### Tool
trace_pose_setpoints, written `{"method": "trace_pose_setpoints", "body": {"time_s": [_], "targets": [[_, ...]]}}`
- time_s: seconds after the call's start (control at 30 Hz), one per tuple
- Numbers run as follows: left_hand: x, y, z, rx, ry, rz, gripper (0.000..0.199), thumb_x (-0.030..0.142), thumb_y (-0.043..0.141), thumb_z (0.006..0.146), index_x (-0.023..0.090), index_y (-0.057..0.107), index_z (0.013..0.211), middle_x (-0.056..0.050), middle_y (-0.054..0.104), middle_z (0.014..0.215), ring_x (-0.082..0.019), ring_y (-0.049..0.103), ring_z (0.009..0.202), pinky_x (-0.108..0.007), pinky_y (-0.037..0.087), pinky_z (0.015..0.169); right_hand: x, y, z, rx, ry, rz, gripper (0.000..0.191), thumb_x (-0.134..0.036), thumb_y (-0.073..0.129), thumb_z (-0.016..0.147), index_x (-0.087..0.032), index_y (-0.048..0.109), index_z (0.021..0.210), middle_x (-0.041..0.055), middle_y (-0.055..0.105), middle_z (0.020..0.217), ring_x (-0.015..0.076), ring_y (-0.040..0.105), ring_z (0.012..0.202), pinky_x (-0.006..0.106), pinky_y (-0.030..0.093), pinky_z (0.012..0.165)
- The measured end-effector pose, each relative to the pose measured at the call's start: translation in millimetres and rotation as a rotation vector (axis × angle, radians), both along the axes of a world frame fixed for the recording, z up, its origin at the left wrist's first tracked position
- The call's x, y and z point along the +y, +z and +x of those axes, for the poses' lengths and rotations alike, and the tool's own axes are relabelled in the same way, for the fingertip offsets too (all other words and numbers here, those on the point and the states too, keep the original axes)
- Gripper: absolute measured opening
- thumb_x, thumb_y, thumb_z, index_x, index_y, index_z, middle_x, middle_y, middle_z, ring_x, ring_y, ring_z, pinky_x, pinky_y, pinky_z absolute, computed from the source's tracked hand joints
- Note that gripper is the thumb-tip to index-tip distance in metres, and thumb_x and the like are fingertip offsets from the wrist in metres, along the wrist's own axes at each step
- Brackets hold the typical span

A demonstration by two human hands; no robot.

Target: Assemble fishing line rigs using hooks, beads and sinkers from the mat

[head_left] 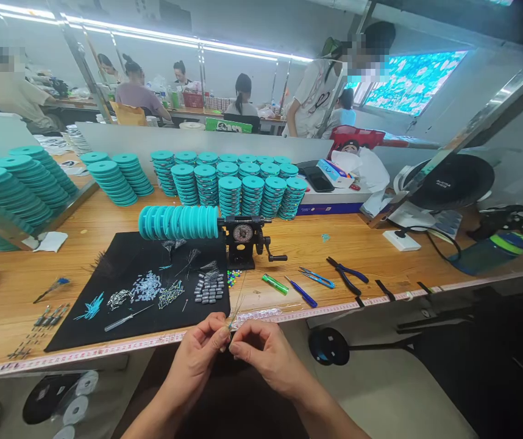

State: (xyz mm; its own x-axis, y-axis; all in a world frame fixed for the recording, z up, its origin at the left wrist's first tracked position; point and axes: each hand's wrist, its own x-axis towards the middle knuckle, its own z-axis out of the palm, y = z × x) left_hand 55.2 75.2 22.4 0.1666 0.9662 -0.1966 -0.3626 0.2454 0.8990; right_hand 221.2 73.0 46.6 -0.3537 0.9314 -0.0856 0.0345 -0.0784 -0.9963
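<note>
My left hand (203,342) and my right hand (264,349) meet at the front edge of the table, thumbs and forefingers pinched together. Between the fingertips runs a thin line (238,303), with loose strands standing up from it. A small bluish bit shows at the pinch, too tiny to name. Just beyond lies a black mat (127,250) with grey cylindrical weights (209,286), whitish beads (146,286), small metal fittings (170,294), teal strips (91,306) and a thin needle-like tool (127,318). Behind the hands stands a black hand-cranked winder (242,241) carrying teal spools (179,222).
Right of the winder lie a green tube (275,285), a blue-handled screwdriver (302,292), tweezers (317,278) and pliers (347,275). Stacked teal spools (230,195) line the back. A measuring tape (165,339) edges the table. Other people work beyond the partition (128,137).
</note>
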Motion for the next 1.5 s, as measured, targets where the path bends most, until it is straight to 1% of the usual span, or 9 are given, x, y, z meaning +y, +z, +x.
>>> {"method": "trace_pose_setpoints", "body": {"time_s": [0.13, 0.3, 0.5, 0.7, 0.83, 1.07, 1.23, 1.37, 1.5], "targets": [[-2, 3.7, 3, -0.081, -0.024, -0.071, 0.033, 0.041, 0.079, 0.074, 0.015, 0.064, 0.061, 0.000, 0.048, 0.076, -0.014, 0.044, 0.076, -0.022, 0.040, 0.069, -1, -3.9, 2, -0.002, -0.045, -0.008, 0.013, -0.030, 0.071, 0.083, -0.018, 0.071, 0.078, -0.0008, 0.068, 0.075, 0.0155, 0.059, 0.074, 0.026, 0.044, 0.074], [-4, 9.9, 3, -0.166, -0.081, -0.189, 0.022, 0.037, 0.076, 0.080, 0.015, 0.073, 0.085, -0.002, 0.058, 0.081, -0.011, 0.048, 0.070, -0.021, 0.043, 0.066, 6, -11.2, 4, 0.068, -0.036, -0.084, 0.013, -0.030, 0.077, 0.076, -0.018, 0.072, 0.077, -0.0010, 0.068, 0.072, 0.0150, 0.060, 0.070, 0.026, 0.046, 0.071], [-3, 9.5, 4, -0.238, -0.061, -0.254, 0.018, 0.032, 0.076, 0.081, 0.016, 0.076, 0.088, -0.004, 0.067, 0.086, -0.013, 0.056, 0.080, -0.022, 0.047, 0.078, 15, -8.1, 2, 0.138, -0.096, -0.110, 0.019, -0.032, 0.081, 0.072, -0.017, 0.070, 0.074, -0.0017, 0.067, 0.069, 0.0138, 0.061, 0.066, 0.025, 0.047, 0.067], [-3, 12.0, 9, -0.270, -0.080, -0.200, 0.017, 0.031, 0.073, 0.084, 0.016, 0.078, 0.091, -0.007, 0.073, 0.091, -0.021, 0.060, 0.098, -0.030, 0.044, 0.093, 13, -14.6, 1, 0.106, -0.098, -0.077, 0.017, -0.030, 0.080, 0.073, -0.018, 0.073, 0.081, 0.0008, 0.072, 0.080, 0.0161, 0.064, 0.076, 0.027, 0.049, 0.073], [-3, 16.1, 12, -0.254, -0.094, -0.174, 0.018, 0.029, 0.070, 0.086, 0.015, 0.078, 0.094, -0.008, 0.075, 0.097, -0.025, 0.059, 0.108, -0.035, 0.042, 0.097, 12, -17.2, 0, -0.006, -0.093, -0.062, 0.013, -0.027, 0.078, 0.075, -0.017, 0.074, 0.082, 0.0010, 0.071, 0.078, 0.0150, 0.062, 0.071, 0.025, 0.046, 0.066], [-2, 15.9, 16, -0.262, -0.109, -0.144, 0.021, 0.027, 0.062, 0.092, 0.015, 0.077, 0.102, -0.010, 0.074, 0.104, -0.026, 0.057, 0.112, -0.037, 0.042, 0.097, 10, -6.4, -2, -0.191, -0.143, 0.058, 0.009, -0.021, 0.071, 0.079, -0.019, 0.074, 0.087, -0.0006, 0.070, 0.076, 0.0132, 0.056, 0.066, 0.023, 0.040, 0.057], [-3, 18.0, 16, -0.250, -0.120, -0.129, 0.022, 0.026, 0.059, 0.094, 0.015, 0.076, 0.102, -0.010, 0.073, 0.101, -0.024, 0.058, 0.104, -0.033, 0.044, 0.090, 10, -6.7, -4, -0.175, -0.098, 0.088, 0.007, -0.018, 0.065, 0.083, -0.019, 0.072, 0.084, -0.0019, 0.066, 0.074, 0.0119, 0.051, 0.064, 0.023, 0.038, 0.058], [-2, 17.3, 14, -0.217, -0.118, -0.148, 0.021, 0.029, 0.061, 0.092, 0.015, 0.076, 0.097, -0.007, 0.070, 0.088, -0.019, 0.057, 0.086, -0.027, 0.044, 0.078, 11, -6.4, -2, -0.132, -0.059, 0.094, 0.008, -0.016, 0.062, 0.084, -0.018, 0.067, 0.078, -0.0039, 0.059, 0.070, 0.0111, 0.047, 0.064, 0.023, 0.036, 0.059], [-2, 14.0, 10, -0.135, -0.096, -0.181, 0.019, 0.034, 0.071, 0.085, 0.015, 0.074, 0.081, 0.002, 0.054, 0.068, -0.009, 0.041, 0.060, -0.019, 0.037, 0.059, 15, -4.1, 8, 0.047, 0.089, -0.052, 0.007, -0.021, 0.066, 0.083, -0.016, 0.065, 0.079, -0.0022, 0.060, 0.072, 0.0122, 0.051, 0.068, 0.024, 0.039, 0.065]]}}
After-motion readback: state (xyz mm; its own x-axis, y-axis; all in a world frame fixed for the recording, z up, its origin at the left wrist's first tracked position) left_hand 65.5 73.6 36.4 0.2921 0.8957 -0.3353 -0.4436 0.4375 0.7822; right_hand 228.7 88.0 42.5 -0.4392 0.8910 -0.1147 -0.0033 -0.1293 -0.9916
